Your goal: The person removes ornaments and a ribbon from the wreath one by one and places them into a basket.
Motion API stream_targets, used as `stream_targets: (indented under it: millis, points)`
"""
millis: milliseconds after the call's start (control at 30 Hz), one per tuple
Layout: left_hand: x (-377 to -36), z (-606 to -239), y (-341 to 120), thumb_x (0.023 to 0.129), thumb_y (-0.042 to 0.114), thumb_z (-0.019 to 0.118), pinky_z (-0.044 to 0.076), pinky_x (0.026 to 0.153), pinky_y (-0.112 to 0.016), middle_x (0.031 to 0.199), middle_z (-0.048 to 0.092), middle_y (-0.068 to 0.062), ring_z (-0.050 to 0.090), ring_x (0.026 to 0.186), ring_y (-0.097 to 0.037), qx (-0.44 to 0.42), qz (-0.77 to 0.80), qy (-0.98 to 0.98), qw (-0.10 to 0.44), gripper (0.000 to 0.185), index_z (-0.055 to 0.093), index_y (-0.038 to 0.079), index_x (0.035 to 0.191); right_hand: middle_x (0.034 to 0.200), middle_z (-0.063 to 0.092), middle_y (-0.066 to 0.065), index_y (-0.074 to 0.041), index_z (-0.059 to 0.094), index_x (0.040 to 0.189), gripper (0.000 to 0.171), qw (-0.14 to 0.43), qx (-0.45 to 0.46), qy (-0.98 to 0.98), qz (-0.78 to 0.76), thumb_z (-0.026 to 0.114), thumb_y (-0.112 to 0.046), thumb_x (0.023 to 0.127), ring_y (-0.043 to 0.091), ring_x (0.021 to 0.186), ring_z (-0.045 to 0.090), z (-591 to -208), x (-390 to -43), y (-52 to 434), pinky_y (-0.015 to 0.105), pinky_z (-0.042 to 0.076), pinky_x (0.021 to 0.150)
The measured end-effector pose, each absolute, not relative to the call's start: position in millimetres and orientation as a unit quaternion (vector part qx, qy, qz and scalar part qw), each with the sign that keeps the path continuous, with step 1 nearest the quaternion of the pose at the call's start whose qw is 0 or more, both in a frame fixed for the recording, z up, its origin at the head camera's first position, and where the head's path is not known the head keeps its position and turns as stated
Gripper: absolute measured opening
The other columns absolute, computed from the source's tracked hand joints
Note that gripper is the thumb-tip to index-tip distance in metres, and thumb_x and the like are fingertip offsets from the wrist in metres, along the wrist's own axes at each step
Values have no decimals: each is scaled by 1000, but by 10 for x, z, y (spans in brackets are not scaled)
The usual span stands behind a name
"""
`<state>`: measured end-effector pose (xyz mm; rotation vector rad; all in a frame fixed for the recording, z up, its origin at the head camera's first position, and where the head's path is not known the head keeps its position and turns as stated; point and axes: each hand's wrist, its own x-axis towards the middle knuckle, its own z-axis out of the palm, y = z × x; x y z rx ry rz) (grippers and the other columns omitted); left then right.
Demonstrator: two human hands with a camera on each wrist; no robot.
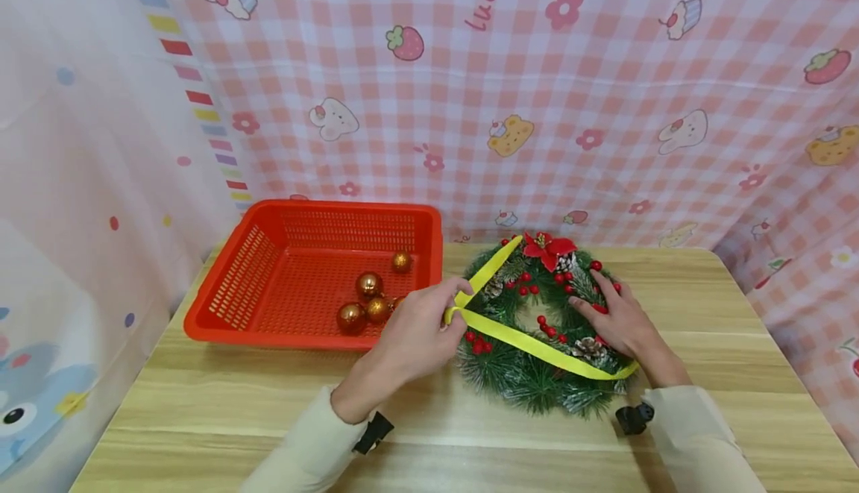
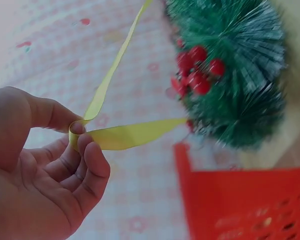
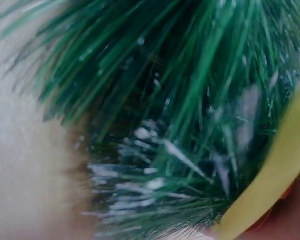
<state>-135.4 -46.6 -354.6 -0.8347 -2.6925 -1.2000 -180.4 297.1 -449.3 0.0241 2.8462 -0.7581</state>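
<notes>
A green wreath (image 1: 537,381) with red berries, pinecones and a red poinsettia (image 1: 549,249) lies on the table. Yellow ribbon (image 1: 530,344) stretches over it in two strands that meet at my left hand (image 1: 419,329). In the left wrist view, thumb and fingers pinch the ribbon (image 2: 130,135), which loops round a fingertip. My right hand (image 1: 620,318) rests on the wreath's right side, its fingers spread over the greenery. One ribbon strand runs under that wrist. The right wrist view shows mostly pine needles (image 3: 190,90) and a blurred strip of ribbon (image 3: 270,175).
Left of the wreath stands a red plastic basket (image 1: 268,336) holding several copper-coloured baubles (image 1: 369,285). Both are on a wooden table (image 1: 731,344). A pink checked curtain (image 1: 429,90) hangs behind the table.
</notes>
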Motion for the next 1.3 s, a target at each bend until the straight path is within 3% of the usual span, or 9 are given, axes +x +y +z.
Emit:
stream_targets:
  millis: [433,1300]
  points:
    - [-1361,-3270,-786,83,-4,57,38,51,-23,68,50,5,41,54,-8,-248,-433,-856,133,28,62,11,106,157,4,37,-11,6,160,90,98,12,962,-256,36,-68,97,66,133,19,-4474,-1799,2982,76,26,100]
    - [-1515,-2991,-1432,84,-4,56,35,48,-25,64,49,0,43,52,-15,-157,-396,-873,238,25,60,6,107,157,7,37,-10,10,159,85,73,10,964,-255,34,-65,99,67,131,22,-4515,-1797,2962,78,27,98]
